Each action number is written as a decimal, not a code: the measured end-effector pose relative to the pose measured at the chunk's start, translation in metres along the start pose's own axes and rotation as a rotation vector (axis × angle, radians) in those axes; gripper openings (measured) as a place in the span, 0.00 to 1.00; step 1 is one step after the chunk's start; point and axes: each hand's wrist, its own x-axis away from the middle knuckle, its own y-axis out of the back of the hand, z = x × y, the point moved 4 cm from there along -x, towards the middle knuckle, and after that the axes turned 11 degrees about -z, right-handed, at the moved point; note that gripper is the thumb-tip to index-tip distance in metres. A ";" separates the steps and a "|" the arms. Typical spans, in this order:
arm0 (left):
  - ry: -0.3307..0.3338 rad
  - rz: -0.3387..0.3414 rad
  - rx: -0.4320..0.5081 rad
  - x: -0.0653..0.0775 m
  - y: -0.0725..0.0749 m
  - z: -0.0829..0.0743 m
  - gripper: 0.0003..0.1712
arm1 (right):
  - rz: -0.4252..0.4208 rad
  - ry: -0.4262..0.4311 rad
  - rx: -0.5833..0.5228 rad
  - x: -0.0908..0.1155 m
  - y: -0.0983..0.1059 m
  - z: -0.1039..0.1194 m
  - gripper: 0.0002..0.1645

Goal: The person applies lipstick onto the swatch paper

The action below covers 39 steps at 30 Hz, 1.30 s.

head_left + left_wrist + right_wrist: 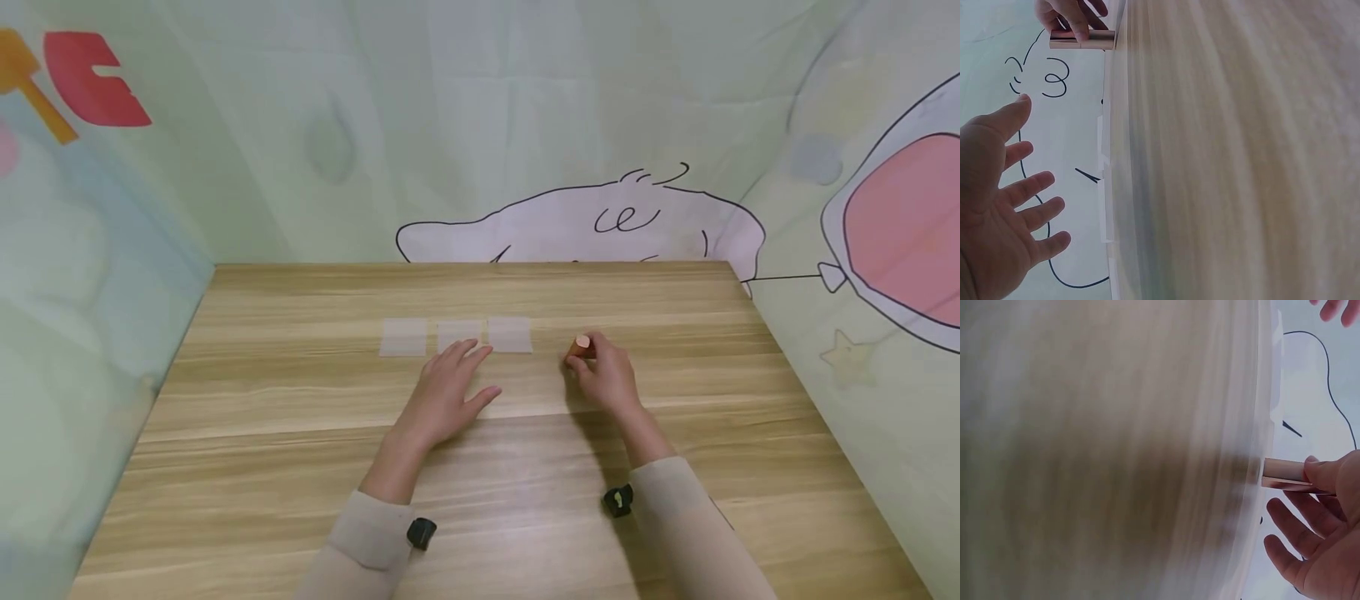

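Note:
A shiny rose-gold lipstick (580, 346) stands upright at the tabletop, to the right of the white squares. My right hand (609, 375) pinches it between thumb and fingers. In the right wrist view the lipstick (1286, 472) has its lower end right at the wood, and the other fingers spread beside it. Left of it, my left hand (444, 396) hovers palm down with fingers extended, holding nothing. Its fingertips overlap the lower part of the middle white square (459, 331) in the head view. A seam shows round the lipstick (1082, 40) in the left wrist view.
Two more thin, whitish squares, one at left (403, 337) and one at right (509, 334), lie in a row with the middle one. The wood-grain table (300, 483) ends at a printed cloth backdrop (465, 125). Dark devices sit at both wrists.

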 end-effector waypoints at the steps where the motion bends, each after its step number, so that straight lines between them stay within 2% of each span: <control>1: -0.001 -0.001 0.001 0.000 0.000 0.000 0.35 | -0.007 0.006 -0.006 0.000 0.000 0.000 0.10; 9: -0.009 -0.008 0.004 0.001 0.000 0.002 0.34 | -0.099 0.036 -0.098 -0.002 0.010 0.006 0.08; 17: 0.023 -0.005 -0.002 0.001 0.004 0.003 0.34 | -0.153 0.085 -0.237 -0.006 0.017 0.015 0.10; 24: 0.026 -0.017 0.001 0.005 0.005 0.003 0.34 | -0.158 0.086 -0.255 -0.004 0.016 0.015 0.10; 28: 0.032 -0.037 -0.001 0.004 0.008 0.002 0.34 | -0.173 0.124 -0.243 -0.006 0.018 0.019 0.12; 33: 0.037 -0.026 0.031 0.013 0.007 -0.002 0.34 | -0.185 0.140 -0.201 0.004 0.019 0.019 0.13; 36: 0.024 -0.053 0.026 0.015 0.009 -0.003 0.32 | -0.197 0.161 -0.195 0.006 0.020 0.022 0.14; 39: 0.012 -0.091 0.005 0.011 0.015 -0.003 0.32 | -0.215 0.195 -0.203 0.002 0.021 0.029 0.13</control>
